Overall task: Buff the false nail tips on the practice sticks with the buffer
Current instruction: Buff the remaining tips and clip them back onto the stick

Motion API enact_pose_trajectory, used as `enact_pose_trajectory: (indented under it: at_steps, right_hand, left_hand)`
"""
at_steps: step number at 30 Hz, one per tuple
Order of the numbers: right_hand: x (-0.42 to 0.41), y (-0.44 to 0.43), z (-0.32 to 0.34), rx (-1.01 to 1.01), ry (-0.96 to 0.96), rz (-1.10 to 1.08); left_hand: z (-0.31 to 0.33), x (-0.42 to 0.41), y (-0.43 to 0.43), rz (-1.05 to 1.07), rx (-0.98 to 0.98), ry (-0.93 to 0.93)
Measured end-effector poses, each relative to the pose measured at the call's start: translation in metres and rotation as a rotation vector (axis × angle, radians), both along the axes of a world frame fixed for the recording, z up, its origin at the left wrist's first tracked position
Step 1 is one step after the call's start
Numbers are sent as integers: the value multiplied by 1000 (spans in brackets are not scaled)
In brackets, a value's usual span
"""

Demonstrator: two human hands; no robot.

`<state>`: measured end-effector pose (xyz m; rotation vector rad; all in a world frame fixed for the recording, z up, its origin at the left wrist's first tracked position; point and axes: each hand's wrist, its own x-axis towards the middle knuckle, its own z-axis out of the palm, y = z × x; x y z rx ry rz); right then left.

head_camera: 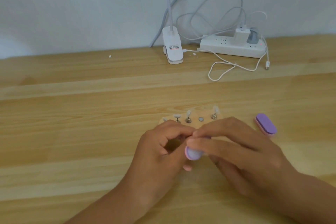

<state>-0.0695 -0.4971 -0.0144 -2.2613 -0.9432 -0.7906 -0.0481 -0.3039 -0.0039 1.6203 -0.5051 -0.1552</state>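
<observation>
My right hand point(234, 149) grips a small purple and pink buffer point(193, 153), whose rounded end sticks out to the left below my fingers. My left hand point(161, 152) has its fingers curled, its fingertips meeting the right hand's above the buffer. It seems to pinch a small practice stick, which is hidden by the fingers. Behind both hands lies a pale wooden holder point(195, 113) with several metal practice sticks point(188, 117) bearing clear false nail tips, and one bare round socket point(200, 119).
A second purple and pink buffer point(266, 124) lies on the wooden table point(72, 132) to the right of the holder. Further back stand a white clip lamp base point(172, 47), a white power strip point(232, 45) with plugs, and a looping white cable point(227, 68).
</observation>
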Motion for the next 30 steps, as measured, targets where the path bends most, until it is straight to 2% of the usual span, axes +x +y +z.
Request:
enact_pose_trajectory:
  at_steps: [4,8,12,15,19,23,26,28,30]
  right_hand:
    - [6,-7,4,64,55,-109]
    - [-2,2,6,112,-13,-60]
    - [-1,-1,8,163,-19,-95]
    - [-3,4,5,108,-101,-52]
    - [2,0,4,107,-122,-125]
    - [-1,1,2,49,-184,-70]
    - [1,-1,5,82,-100,-98]
    - [-3,5,4,114,-35,-36]
    - [-3,4,2,75,-116,-34]
  left_hand:
    - [-2,2,0,11,-69,87]
    - [2,1,0,-41,-157,176]
    - [0,-1,-2,-51,-171,191]
    - [1,-1,-1,-48,-160,168]
    - [2,0,1,-38,-116,165]
    - [4,-1,0,-56,-106,153]
    - [3,0,1,-46,-99,166]
    - [5,0,0,-62,-102,165]
    - [4,1,-1,-76,-100,162]
